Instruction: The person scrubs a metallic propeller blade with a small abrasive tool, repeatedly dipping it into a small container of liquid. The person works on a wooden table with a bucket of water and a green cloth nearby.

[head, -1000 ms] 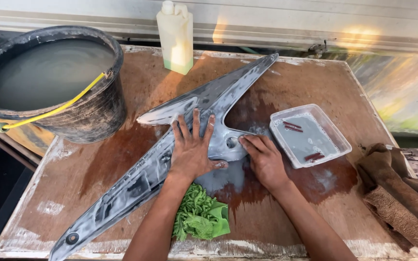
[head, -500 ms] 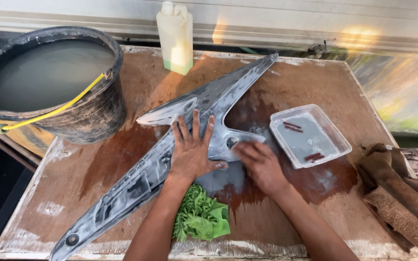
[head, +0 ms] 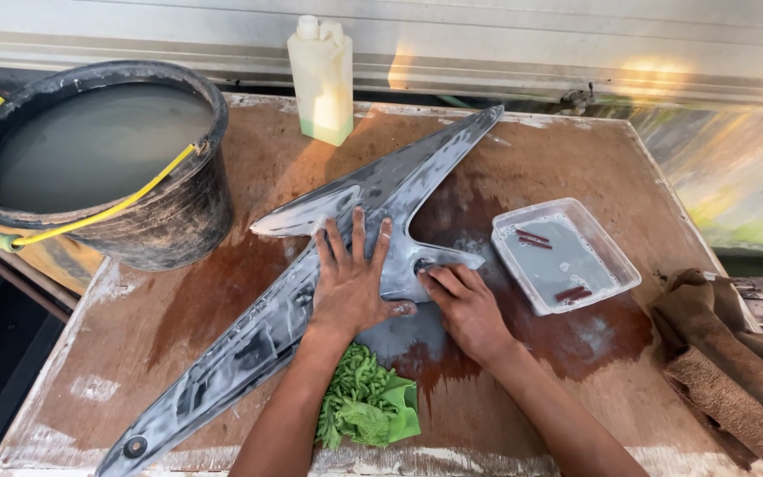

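Grey plastic fairing panel (head: 311, 309): centre of wet wooden surface (head: 567, 141), long axis near-left to far-right, tip pointing far-right; open board right of tip. Left hand (head: 352, 284): flat, fingers spread on panel. Right hand (head: 468, 306): fingers pressed together on panel's short arm, shifted slightly left since earlier. Bucket (head: 99, 159) far-left; tray (head: 565, 254) right; green mitt (head: 368, 411) near.

Single head view looks steeply down, close over the wet wooden table (head: 222, 309).

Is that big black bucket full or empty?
Nearly full. The black bucket holds murky grey water almost up to its rim, and its yellow handle lies across the top.
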